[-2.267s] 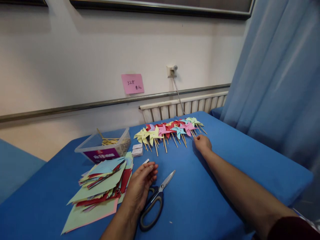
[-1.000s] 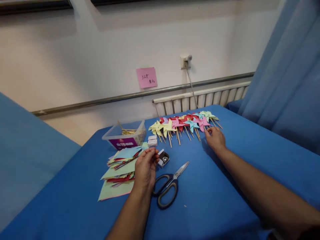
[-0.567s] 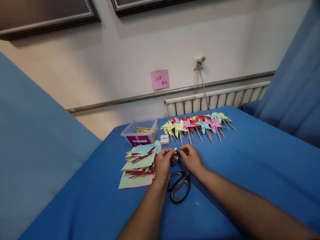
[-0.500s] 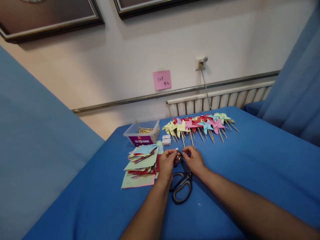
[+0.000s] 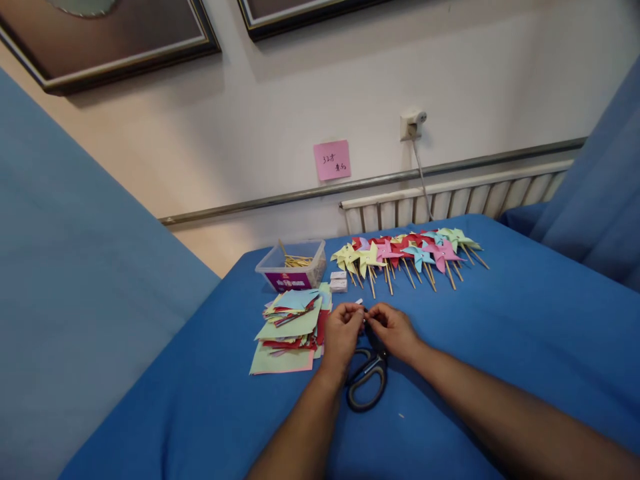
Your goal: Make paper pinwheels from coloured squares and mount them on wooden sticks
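Note:
My left hand (image 5: 343, 335) and my right hand (image 5: 395, 330) meet fingertip to fingertip above the blue cloth. Both are closed in a pinch; between them is something small and partly shiny, too small and covered to name. Just below the fingers lie dark-handled scissors (image 5: 381, 383), their blades partly hidden by my hands. To the left of my left hand rests a stack of coloured paper sheets and cut pieces (image 5: 289, 325). Several paper pinwheels on sticks (image 5: 423, 255) lie in a row beyond my right hand.
A clear plastic box (image 5: 315, 270) of thin sticks (image 5: 297, 261) stands at the back left, with small white boxes (image 5: 339, 283) beside it. Behind the blue-covered table (image 5: 500, 373) are a radiator (image 5: 475, 199) and a pink note (image 5: 333, 160) on the wall. Blue curtains (image 5: 95, 267) hang at both sides.
The view has shifted slightly, moving the scene to the right. My fingertips have drawn closer together, and less of the small shiny thing between them shows. The scissors and pinwheels stay in place.

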A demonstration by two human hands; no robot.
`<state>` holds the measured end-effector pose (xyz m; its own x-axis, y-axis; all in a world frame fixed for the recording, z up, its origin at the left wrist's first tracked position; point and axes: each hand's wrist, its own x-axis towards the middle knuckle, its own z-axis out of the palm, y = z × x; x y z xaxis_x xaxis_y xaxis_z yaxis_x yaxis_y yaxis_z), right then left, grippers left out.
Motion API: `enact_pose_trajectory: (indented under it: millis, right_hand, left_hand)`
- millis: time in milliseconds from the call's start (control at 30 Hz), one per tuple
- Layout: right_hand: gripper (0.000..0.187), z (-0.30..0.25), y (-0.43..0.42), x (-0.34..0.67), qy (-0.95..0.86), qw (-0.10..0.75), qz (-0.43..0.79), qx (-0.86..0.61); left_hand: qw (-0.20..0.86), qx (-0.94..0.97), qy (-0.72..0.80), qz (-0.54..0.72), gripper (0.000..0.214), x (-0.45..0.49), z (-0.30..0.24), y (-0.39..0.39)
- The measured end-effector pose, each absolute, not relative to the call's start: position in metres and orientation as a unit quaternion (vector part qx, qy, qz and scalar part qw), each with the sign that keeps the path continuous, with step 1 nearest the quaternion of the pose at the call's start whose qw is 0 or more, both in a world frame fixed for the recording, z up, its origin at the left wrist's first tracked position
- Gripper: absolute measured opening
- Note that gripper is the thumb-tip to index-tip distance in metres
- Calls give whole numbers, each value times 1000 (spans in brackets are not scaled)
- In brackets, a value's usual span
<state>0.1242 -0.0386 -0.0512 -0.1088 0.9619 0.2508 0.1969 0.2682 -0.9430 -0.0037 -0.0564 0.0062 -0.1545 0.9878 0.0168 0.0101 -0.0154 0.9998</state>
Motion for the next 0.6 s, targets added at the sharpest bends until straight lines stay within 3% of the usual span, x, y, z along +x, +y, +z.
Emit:
enact_pose_trajectory:
  millis: [133, 267, 367, 600]
  right_hand:
    - [11, -51, -38, 124, -613, 490, 417, -458]
    - [12, -52, -37, 123, -601, 480, 428, -475]
    - [12, -53, -36, 123, -608, 465, 424, -484]
    - [12, -54, -37, 124, -626, 434, 420, -493]
  left_hand:
    - [304, 505, 600, 541, 18, -39, 31, -46]
    - [105, 601, 696, 379, 26, -85, 52, -28]
    - [96, 595, 742, 294, 26, -107, 54, -20]
    - [125, 607, 737, 271, 21, -122, 44, -17]
